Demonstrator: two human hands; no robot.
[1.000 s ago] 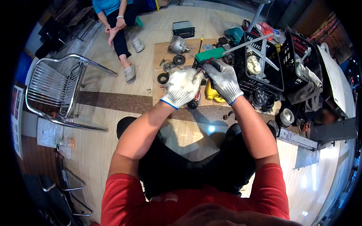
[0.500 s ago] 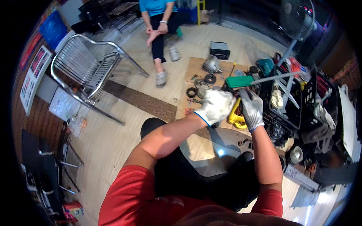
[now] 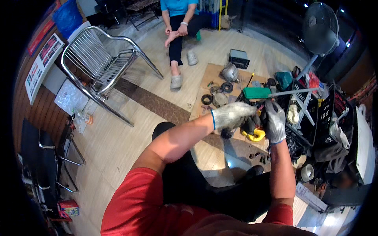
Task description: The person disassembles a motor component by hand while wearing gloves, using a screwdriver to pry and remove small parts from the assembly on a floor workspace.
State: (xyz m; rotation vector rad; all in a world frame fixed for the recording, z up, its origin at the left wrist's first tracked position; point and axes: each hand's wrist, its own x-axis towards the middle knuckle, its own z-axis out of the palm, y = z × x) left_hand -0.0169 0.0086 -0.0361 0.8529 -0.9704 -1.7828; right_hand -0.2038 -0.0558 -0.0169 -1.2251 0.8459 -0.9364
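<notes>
My left hand (image 3: 235, 115), in a white knit work glove, reaches over the cardboard with its fingers closed toward my right hand. My right hand (image 3: 274, 122), in a glove with grey fingers, is closed just across from it. What either hand holds is too small and partly covered to make out. Just below them is a yellow-and-black tool body (image 3: 255, 135), partly hidden by the left glove. Beyond the hands lies a green case (image 3: 256, 93). Black rings (image 3: 226, 87) and a metal motor-like housing (image 3: 229, 73) rest on the cardboard (image 3: 212, 72).
Black plastic crates (image 3: 301, 118) heaped with parts stand on the right, near a standing fan (image 3: 320, 29). A metal chair (image 3: 96, 67) is at the left. Across from me sits a person in a blue shirt (image 3: 179, 4). A black box (image 3: 239, 58) lies past the cardboard.
The view has shifted, so the surroundings appear further right. My hands have lifted off the yellow tool body's upper part, and the left hand has turned, its fingers now pointing toward the right hand.
</notes>
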